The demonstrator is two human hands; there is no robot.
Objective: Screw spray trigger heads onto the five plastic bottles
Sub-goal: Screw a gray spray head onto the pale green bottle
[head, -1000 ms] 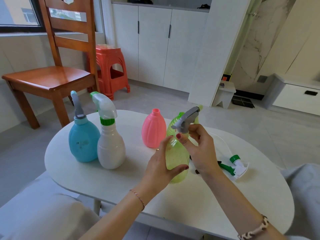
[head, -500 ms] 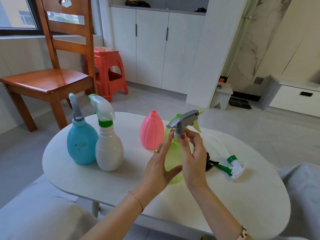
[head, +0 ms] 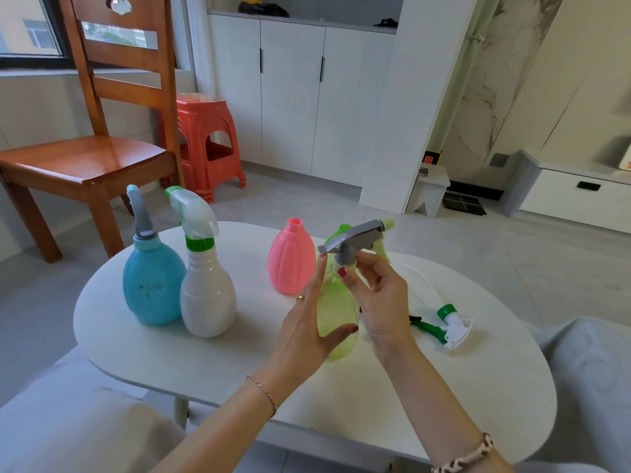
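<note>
A translucent green bottle point(head: 336, 312) stands near the middle of the white table point(head: 205, 363). My left hand point(head: 307, 322) wraps its lower body, thumb across the front. My right hand point(head: 379, 298) pinches the collar of the grey trigger head point(head: 355, 238) sitting on the bottle's neck. Behind it a second green bottle point(head: 341, 231) is mostly hidden. A pink bottle point(head: 291, 259) stands open-necked, without a head. At the left, a blue bottle point(head: 152, 285) carries a grey head and a white bottle point(head: 208, 288) carries a white-and-green head. A loose green-and-white trigger head point(head: 447, 324) lies on the table at the right.
A wooden chair point(head: 92, 131) and a red plastic stool point(head: 208, 141) stand beyond the table's left side. White cabinets point(head: 293, 97) line the far wall. A small white step stool point(head: 430, 189) sits on the floor. Grey cushions flank me on both sides.
My right hand has shifted its grip on the grey head's collar, and the head has swung round on the green bottle's neck. My left fingers have straightened up along the bottle.
</note>
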